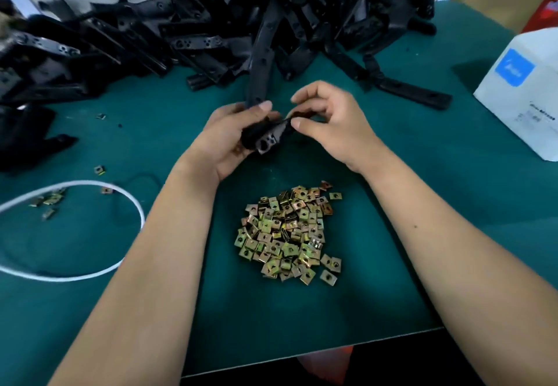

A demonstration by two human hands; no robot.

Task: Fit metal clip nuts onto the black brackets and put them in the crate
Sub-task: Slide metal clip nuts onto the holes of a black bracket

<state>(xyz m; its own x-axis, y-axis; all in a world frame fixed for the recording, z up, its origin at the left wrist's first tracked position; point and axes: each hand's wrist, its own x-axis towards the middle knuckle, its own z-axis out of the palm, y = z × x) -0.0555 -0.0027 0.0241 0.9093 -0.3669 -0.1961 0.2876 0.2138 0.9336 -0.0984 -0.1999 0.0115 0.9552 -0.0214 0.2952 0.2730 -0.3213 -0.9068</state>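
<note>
Nearest, one big heap of clip nuts (288, 231) on the green table (392, 192), too many to count. Just past it, two hands. Left hand (234, 138) wrapped round one black bracket (262, 132), long way running up and away. Right hand (326, 120) pinching its near end, closer to the heap for the next nut. Farther back, a big pile of brackets (181, 29), uncounted. No crate in sight.

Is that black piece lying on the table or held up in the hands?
Held up. The left hand grips the black bracket and the right hand pinches its upper end, above the green table.
</note>
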